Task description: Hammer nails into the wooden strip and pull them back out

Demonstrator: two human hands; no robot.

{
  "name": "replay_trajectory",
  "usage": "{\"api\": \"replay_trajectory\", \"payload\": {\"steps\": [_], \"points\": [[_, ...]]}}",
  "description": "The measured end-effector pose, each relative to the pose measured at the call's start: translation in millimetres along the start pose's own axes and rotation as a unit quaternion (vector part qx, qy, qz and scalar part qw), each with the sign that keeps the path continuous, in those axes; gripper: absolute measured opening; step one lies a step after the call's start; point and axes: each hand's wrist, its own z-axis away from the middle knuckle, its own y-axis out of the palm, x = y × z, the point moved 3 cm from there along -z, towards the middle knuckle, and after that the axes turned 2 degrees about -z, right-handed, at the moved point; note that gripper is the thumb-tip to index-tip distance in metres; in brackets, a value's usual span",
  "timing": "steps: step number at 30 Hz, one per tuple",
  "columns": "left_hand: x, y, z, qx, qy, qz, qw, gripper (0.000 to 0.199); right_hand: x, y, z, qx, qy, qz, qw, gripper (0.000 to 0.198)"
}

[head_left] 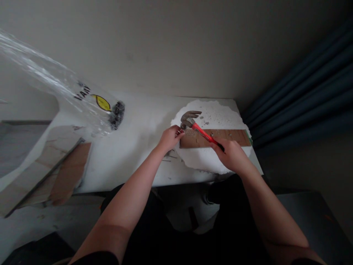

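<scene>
My right hand [233,154] is wrapped round the red and black handle of a claw hammer [202,131]. The hammer's metal head is at the left end of a brown wooden board [226,137], right beside my left hand. With its fingertips pinched together, my left hand [171,138] holds what looks like a thin nail at that end of the board; the fingers and hammer head mostly hide it. Rows of small marks or nail heads show on the board near the fingers. Several loose nails [169,156] lie scattered just below my left wrist.
Under the board lies a white, ragged-edged sheet [212,160] with grey crumbs on it, on a white table [138,147]. A clear printed plastic bag [93,99] stands at the left. Brown wooden pieces [70,173] lie at the table's left edge. A dark curtain [303,88] hangs at right.
</scene>
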Motion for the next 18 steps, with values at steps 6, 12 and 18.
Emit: {"api": "replay_trajectory", "payload": {"steps": [6, 12, 18], "points": [[3.8, 2.3, -0.4, 0.01, -0.012, -0.016, 1.0, 0.013, 2.0, 2.2, 0.1, 0.026, -0.003, 0.008, 1.0, 0.036], [5.5, 4.2, -1.0, 0.006, -0.002, -0.013, 1.0, 0.012, 2.7, 1.6, 0.3, 0.021, -0.003, 0.005, 1.0, 0.034], [2.5, 2.0, -0.7, 0.003, 0.005, -0.013, 1.0, 0.012, -0.2, 1.6, 1.3, 0.007, 0.004, -0.011, 1.0, 0.036]]}}
